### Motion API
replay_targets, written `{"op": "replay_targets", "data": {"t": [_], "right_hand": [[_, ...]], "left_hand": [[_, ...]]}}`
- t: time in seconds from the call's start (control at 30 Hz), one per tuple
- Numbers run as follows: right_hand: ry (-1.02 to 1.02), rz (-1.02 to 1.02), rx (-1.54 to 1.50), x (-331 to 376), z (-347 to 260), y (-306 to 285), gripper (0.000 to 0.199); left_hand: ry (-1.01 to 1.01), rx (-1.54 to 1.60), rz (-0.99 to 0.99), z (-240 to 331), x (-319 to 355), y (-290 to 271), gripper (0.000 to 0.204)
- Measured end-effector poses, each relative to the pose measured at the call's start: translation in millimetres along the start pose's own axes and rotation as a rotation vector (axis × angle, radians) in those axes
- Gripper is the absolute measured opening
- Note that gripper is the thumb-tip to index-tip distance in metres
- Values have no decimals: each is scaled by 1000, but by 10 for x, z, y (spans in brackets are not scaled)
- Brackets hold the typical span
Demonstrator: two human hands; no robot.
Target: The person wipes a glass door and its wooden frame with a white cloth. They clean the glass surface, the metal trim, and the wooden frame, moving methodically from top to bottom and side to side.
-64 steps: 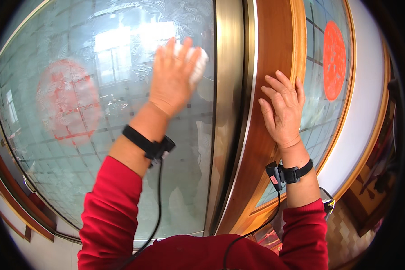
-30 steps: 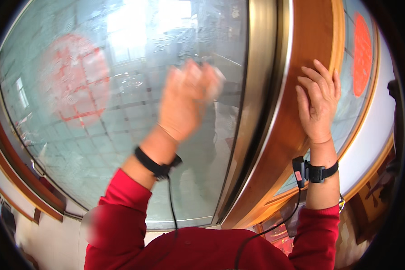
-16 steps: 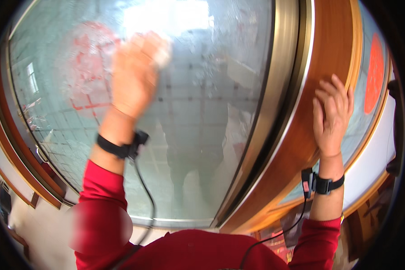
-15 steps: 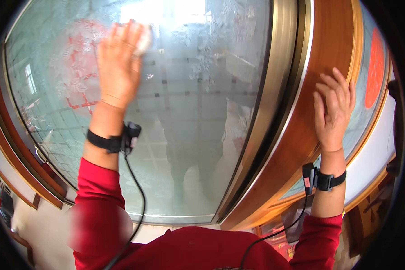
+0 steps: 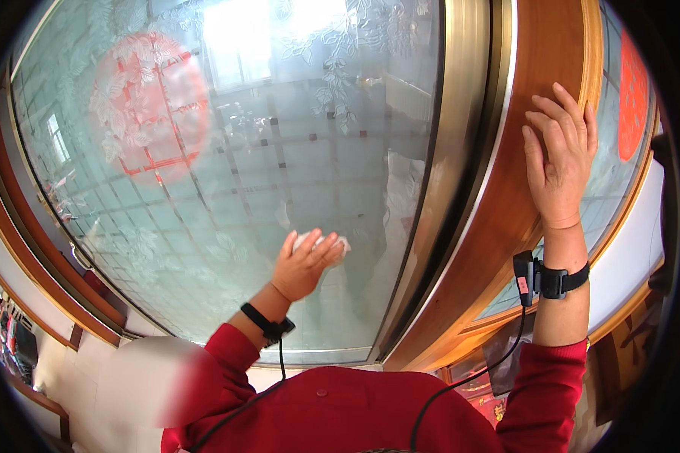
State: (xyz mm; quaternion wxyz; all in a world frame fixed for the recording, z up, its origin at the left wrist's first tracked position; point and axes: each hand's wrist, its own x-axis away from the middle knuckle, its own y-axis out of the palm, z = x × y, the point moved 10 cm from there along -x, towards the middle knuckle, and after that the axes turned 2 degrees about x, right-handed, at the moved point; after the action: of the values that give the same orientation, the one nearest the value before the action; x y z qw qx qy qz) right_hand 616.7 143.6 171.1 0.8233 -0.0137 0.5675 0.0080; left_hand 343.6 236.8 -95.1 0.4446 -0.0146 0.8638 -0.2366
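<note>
My left hand [image 5: 301,270] presses a crumpled white cloth [image 5: 341,248] against the lower middle of a frosted glass door panel [image 5: 242,196]. Its fingers lie over the cloth and hide most of it, so whether it is cloth or paper is hard to tell. Leaf patterns and a grid of lines mark the glass. Over on the right, my right hand [image 5: 561,162] rests on the brown wooden frame [image 5: 544,83], fingers stretched upward and holding nothing.
A metal edge strip [image 5: 461,98] runs between glass and wood. A red round shape [image 5: 147,106] shows on the panel, and another red decoration [image 5: 632,98] is at far right. Black cables hang from both wrist straps. Assorted items [image 5: 11,340] stand at lower left.
My left hand has come down and to the right across the glass with the white cloth, from the upper panel to its lower middle. The right hand sits slightly higher on the frame.
</note>
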Motion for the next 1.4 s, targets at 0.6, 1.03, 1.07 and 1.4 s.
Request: {"op": "replay_targets", "data": {"t": [0.6,1.03,1.07,1.4], "right_hand": [[-6,55,-87,17,15,-26,9],[45,60,-154,39,39,-47,10],[60,54,-155,48,59,-36,10],[60,92,-179,36,50,-94,9]], "left_hand": [[236,106,-251,999,-227,594,68],[-76,170,195,-140,-2410,-473,65],[-92,180,182,-77,-2359,-414,64],[323,232,-433,1174,-261,737,69]]}}
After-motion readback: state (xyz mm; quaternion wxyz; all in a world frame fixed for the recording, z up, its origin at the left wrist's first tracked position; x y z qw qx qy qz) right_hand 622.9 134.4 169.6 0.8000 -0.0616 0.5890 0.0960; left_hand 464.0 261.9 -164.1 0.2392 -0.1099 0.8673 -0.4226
